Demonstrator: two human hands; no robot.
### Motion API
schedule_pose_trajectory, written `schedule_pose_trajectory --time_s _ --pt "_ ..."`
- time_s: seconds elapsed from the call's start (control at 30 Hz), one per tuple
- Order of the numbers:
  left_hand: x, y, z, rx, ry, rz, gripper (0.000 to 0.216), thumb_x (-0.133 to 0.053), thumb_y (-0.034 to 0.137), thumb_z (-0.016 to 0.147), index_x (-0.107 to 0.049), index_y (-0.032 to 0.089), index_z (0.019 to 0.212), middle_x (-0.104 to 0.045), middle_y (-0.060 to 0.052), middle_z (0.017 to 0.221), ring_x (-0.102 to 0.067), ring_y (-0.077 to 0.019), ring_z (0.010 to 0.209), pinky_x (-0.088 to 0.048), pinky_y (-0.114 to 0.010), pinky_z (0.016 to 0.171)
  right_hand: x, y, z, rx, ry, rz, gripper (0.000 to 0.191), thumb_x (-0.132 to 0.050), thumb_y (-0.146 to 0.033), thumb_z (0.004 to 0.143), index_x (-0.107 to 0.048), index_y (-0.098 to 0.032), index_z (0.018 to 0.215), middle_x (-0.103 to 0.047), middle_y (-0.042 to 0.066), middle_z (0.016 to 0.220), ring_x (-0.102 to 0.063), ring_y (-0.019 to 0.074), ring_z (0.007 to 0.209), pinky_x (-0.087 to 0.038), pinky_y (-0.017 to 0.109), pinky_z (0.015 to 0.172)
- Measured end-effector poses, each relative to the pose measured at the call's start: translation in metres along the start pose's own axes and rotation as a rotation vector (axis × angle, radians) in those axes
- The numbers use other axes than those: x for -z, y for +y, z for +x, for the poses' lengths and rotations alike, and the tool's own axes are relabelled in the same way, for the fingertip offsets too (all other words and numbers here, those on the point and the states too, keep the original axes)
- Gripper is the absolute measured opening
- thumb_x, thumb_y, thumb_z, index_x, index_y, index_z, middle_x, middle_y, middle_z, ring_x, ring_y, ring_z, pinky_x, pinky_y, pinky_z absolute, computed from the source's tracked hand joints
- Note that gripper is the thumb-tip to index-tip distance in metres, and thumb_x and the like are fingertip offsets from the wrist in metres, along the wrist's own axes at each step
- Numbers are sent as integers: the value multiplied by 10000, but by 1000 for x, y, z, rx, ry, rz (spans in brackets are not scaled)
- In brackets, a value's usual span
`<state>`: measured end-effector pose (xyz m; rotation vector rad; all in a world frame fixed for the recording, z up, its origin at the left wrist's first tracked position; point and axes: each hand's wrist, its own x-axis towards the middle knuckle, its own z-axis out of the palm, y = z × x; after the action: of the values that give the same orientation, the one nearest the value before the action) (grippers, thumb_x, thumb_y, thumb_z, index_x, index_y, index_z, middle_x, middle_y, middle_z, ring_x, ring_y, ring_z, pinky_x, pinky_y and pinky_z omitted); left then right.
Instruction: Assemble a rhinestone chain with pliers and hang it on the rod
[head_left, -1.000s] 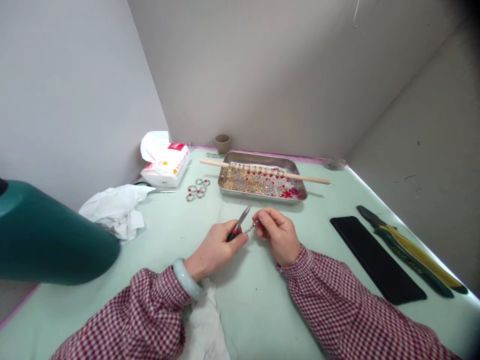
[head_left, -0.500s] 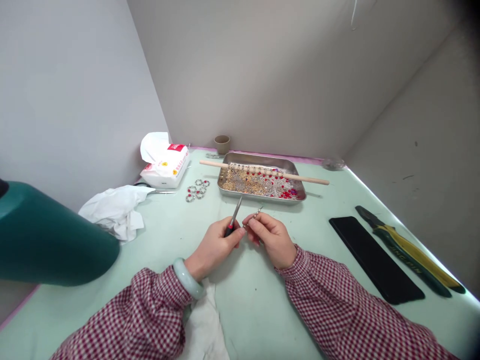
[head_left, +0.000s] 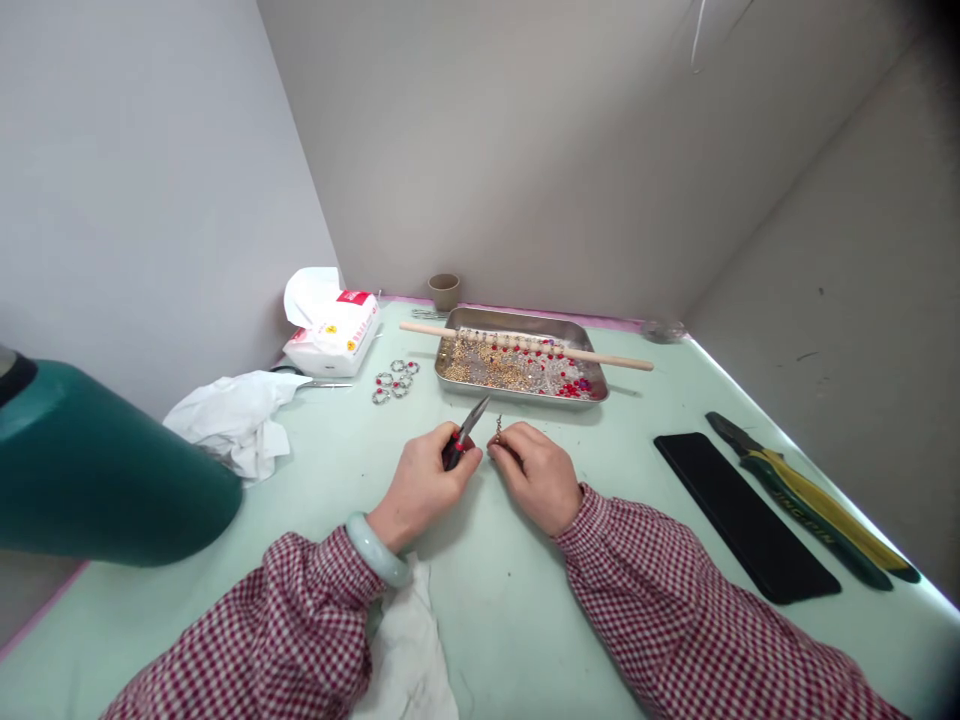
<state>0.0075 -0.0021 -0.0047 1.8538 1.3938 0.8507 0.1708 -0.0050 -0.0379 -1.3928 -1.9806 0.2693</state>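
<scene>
My left hand (head_left: 421, 486) is closed around small red-handled pliers (head_left: 465, 432) whose metal tips point up and to the right. My right hand (head_left: 534, 474) pinches a short piece of fine metal chain (head_left: 497, 428) that sticks up from its fingertips. The two hands rest close together on the pale green table (head_left: 510, 590), just in front of a steel tray (head_left: 585, 334) of gold, clear and red beads. A wooden stick (head_left: 609, 358) lies across that tray with beads strung on it.
Several small beaded rings (head_left: 394, 380) lie left of the tray. A tissue pack (head_left: 334, 330), crumpled tissues (head_left: 229, 420) and a green bottle (head_left: 97, 470) are at the left. A small cup (head_left: 444, 291) stands at the back. A black case (head_left: 742, 515) and yellow-green pliers (head_left: 814, 500) lie right.
Both hands have drawn slightly nearer and lower on the table. The chain piece, earlier stretched between the pliers and my right fingers, now stands up from my right fingertips alone.
</scene>
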Motion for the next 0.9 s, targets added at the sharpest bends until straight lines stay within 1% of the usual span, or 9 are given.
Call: schedule_pose_trajectory --time_s 0.13,0.23,0.43,0.53,0.67,0.73,0.8,0.87,0.9 --pt "-2 -1 -2 -104 -39 68 173 -492 330 802 -520 172 738 -483 28 620 -422 -120 568 -308 -237 549 -1 -1 0 15 -11 -50 151 -464 -228 863 -588 -194 784 -593 48 809 -547 185 789 -413 289 696" --pt "-2 -2 -2 -140 -24 99 165 -501 328 801 -519 170 756 -482 29 628 -420 -119 567 -311 -237 547 -1 -2 1 15 -17 -80 142 -466 -228 864 -583 -193 792 -582 49 822 -542 184 794 -418 286 694" --pt "1 -5 3 -81 107 48 199 -480 359 815 -525 173 764 -509 25 653 -456 -122 608 -346 -234 594 -3 -2 0 47 -6 -113 110 -494 -227 847 -599 -196 844 -577 68 902 -534 202 868 -439 315 756" --pt "4 -8 6 -27 174 -30 222 -481 387 809 -512 176 748 -494 32 633 -446 -119 593 -346 -228 584 -3 -2 0 34 8 -109 136 -524 -234 825 -610 -196 922 -573 74 949 -538 211 897 -452 331 771" --pt "7 -12 8 -5 247 -108 237 -488 400 809 -492 177 728 -472 39 621 -428 -113 581 -340 -222 572 -2 -2 0 45 71 -104 270 -547 -290 815 -590 -179 1057 -562 117 1072 -524 255 997 -439 398 849" --pt "7 -13 9 -12 272 -110 232 -490 393 813 -494 175 734 -479 36 639 -429 -112 592 -344 -223 582 -2 -4 0 78 79 -156 372 -522 -342 835 -549 -162 1159 -511 147 1223 -460 290 1130 -384 449 932" --pt "7 -14 10 -13 281 -122 226 -492 386 816 -495 173 744 -488 33 657 -435 -112 604 -353 -224 592 -4 -6 -1 134 27 -230 552 -487 -438 847 -437 -123 1299 -362 171 1395 -313 319 1280 -292 496 1014" --pt "7 -14 10 -9 278 -142 223 -496 385 817 -488 173 747 -487 33 659 -437 -112 607 -358 -223 592 -6 -7 -2 210 -96 -283 724 -438 -547 841 -321 -75 1378 -240 188 1463 -186 321 1350 -200 518 1066" --pt "7 -14 10 -9 276 -152 221 -497 384 817 -483 174 746 -485 34 660 -436 -112 608 -359 -222 592 -7 -7 -3 238 -166 -297 777 -409 -589 836 -293 -56 1390 -224 198 1467 -163 316 1360 -171 521 1078"
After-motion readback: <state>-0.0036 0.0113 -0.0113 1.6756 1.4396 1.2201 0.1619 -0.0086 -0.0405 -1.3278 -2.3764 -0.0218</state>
